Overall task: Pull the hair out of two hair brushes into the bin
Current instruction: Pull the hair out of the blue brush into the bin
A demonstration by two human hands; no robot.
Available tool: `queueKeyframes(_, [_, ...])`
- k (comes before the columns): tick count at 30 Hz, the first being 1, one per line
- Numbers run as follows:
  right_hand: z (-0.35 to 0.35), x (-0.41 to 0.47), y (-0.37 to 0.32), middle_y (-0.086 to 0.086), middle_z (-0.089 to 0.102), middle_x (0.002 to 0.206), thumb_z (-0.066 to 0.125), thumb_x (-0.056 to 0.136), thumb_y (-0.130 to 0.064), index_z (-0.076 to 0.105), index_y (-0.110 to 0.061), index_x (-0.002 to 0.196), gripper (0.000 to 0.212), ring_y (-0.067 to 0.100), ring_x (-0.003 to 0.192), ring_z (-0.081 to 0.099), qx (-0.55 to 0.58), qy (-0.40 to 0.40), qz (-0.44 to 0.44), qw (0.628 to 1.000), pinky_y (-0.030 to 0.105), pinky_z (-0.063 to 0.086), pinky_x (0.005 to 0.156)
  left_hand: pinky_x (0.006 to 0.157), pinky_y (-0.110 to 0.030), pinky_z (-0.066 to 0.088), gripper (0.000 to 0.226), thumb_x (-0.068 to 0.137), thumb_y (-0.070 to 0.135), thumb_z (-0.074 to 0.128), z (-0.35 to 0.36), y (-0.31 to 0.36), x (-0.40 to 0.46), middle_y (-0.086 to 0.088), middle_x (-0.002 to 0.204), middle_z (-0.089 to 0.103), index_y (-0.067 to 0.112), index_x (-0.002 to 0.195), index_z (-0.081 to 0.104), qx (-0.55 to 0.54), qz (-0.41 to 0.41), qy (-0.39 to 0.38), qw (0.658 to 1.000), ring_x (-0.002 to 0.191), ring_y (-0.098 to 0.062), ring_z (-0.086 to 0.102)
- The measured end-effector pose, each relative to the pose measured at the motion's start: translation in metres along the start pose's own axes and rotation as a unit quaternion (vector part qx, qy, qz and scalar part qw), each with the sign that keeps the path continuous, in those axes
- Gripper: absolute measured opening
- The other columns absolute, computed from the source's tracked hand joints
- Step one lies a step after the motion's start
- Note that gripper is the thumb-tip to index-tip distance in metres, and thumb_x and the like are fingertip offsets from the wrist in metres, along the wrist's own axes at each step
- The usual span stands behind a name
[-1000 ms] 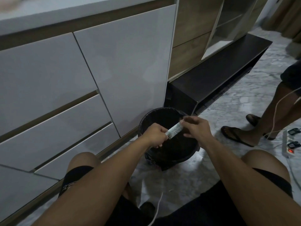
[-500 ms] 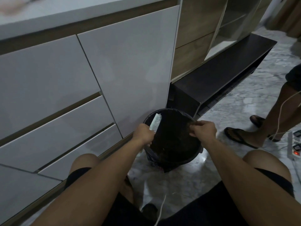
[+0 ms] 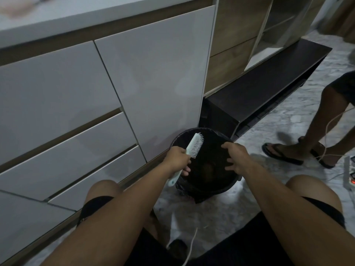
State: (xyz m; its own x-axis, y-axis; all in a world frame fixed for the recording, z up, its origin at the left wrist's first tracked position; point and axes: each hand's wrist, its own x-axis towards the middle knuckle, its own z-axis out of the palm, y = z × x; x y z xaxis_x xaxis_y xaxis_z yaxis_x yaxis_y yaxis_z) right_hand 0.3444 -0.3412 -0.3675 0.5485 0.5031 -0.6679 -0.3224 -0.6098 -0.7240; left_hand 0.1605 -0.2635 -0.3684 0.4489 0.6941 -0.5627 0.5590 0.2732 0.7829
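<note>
Hairbrush [image 3: 194,146] — a pale mint one with white bristles — is held over the left side of the black bin [image 3: 209,191], its head tilted up and away from the person and the bristles facing right, toward the middle of the bin. The left hand [image 3: 177,160] is wrapped around the brush just below the head, fingers clenched on the handle, whose end sticks out beneath the hand past the bin's near rim. The right hand [image 3: 235,157] hangs over the right half of the bin's mouth with its fingers [image 3: 229,167] spread and loosened, pointing down into the bin and grasping nothing that can be made out; whether any hair clings to them is too dark to tell. The bin is lined with a dark bag and stands on the marble floor [image 3: 215,212], close against a white cabinet [image 3: 153,83] and beside a low dark bench [image 3: 269,89]. The person's bare knees flank the bin — a white cable [image 3: 190,248] runs across the floor between them. Another person's leg and sandalled foot [image 3: 282,153] are on the right, near a power strip [image 3: 350,177].
</note>
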Motion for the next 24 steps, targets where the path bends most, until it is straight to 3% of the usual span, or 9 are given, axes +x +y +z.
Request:
queueKeyframes(2, [0.001,-0.003,0.001,0.012,0.053,0.135,0.064,0.088,-0.023,0.054,-0.015,0.121,0.036,0.031,0.113,0.054,-0.005,-0.023,-0.008,1.0,0.053,0.051,0.094,0.043,-0.025,0.052,0.031,0.095,0.003,0.049,0.002,0.003,-0.001,-0.012,0.086,0.061,-0.008,0.124,0.053,-0.01,0.001,-0.016,1.0,0.054,-0.016,0.059])
queueKeyframes(6, [0.009,-0.016,0.003,0.02,0.061,0.124,0.076,0.084,-0.019,0.033,-0.003,0.146,0.077,0.036,0.105,0.066,0.031,-0.135,-0.027,0.99,0.043,0.06,0.076,0.054,-0.027,0.054,0.02,0.091,0.0,0.055,0.008,0.013,-0.005,-0.025,0.1,0.068,-0.001,0.11,0.062,-0.027,0.004,-0.07,0.997,0.061,-0.016,0.061])
queueKeyframes(9, [0.01,-0.023,0.002,0.023,0.068,0.104,0.077,0.081,-0.008,0.045,0.01,0.133,0.064,0.034,0.094,0.067,0.049,-0.109,-0.083,0.989,0.034,0.062,0.065,0.057,-0.027,0.054,0.023,0.092,0.001,0.054,0.012,0.017,-0.007,-0.017,0.101,0.068,0.002,0.114,0.061,-0.024,0.012,-0.101,0.995,0.065,-0.014,0.062])
queueKeyframes(13, [0.003,-0.023,0.001,0.019,0.066,0.077,0.074,0.083,-0.004,0.057,0.016,0.117,0.043,0.024,0.064,0.069,0.072,-0.043,-0.093,0.992,0.028,0.061,0.054,0.055,-0.025,0.052,0.033,0.093,0.001,0.055,0.015,0.019,-0.007,-0.014,0.101,0.068,0.0,0.126,0.056,-0.017,0.017,-0.099,0.995,0.063,-0.013,0.06])
queueKeyframes(16, [0.0,-0.021,0.0,0.02,0.065,0.083,0.064,0.091,-0.006,0.058,0.013,0.11,0.028,0.027,0.073,0.069,0.094,-0.009,-0.074,0.993,0.032,0.061,0.059,0.053,-0.022,0.052,0.038,0.092,0.004,0.059,0.02,0.016,-0.006,-0.016,0.102,0.069,0.003,0.13,0.057,0.032,0.022,-0.079,0.996,0.061,-0.01,0.061])
queueKeyframes(19, [0.0,-0.026,-0.001,0.017,0.063,0.1,0.07,0.089,-0.024,0.055,-0.007,0.105,0.028,0.035,0.092,0.068,0.073,-0.062,-0.06,0.994,0.041,0.059,0.069,0.053,-0.021,0.049,0.043,0.09,0.003,0.06,0.025,0.014,-0.009,-0.008,0.093,0.065,0.009,0.133,0.057,0.064,0.024,-0.067,0.995,0.064,-0.009,0.059])
queueKeyframes(21, [0.002,-0.027,0.003,0.019,0.064,0.11,0.078,0.081,-0.017,0.05,-0.015,0.109,0.04,0.038,0.095,0.07,0.046,-0.097,-0.069,0.992,0.044,0.06,0.07,0.055,-0.023,0.047,0.043,0.088,-0.002,0.057,0.028,0.015,-0.013,-0.007,0.088,0.063,0.012,0.128,0.062,0.075,0.03,-0.079,0.994,0.066,-0.011,0.057])
queueKeyframes(23, [0.003,-0.024,0.007,0.02,0.064,0.114,0.081,0.076,-0.009,0.045,-0.017,0.127,0.063,0.038,0.09,0.072,0.053,-0.089,-0.082,0.991,0.044,0.061,0.067,0.055,-0.024,0.045,0.048,0.084,-0.007,0.052,0.029,0.017,-0.018,-0.009,0.087,0.062,0.014,0.126,0.065,0.074,0.038,-0.089,0.993,0.066,-0.012,0.055])
queueKeyframes(24, [0.002,-0.022,0.006,0.02,0.064,0.113,0.079,0.077,-0.007,0.046,-0.014,0.13,0.063,0.038,0.087,0.072,0.071,-0.069,-0.084,0.991,0.044,0.061,0.065,0.056,-0.025,0.045,0.051,0.083,-0.008,0.052,0.029,0.017,-0.02,-0.01,0.091,0.064,0.015,0.127,0.064,0.067,0.043,-0.092,0.993,0.068,-0.013,0.055])
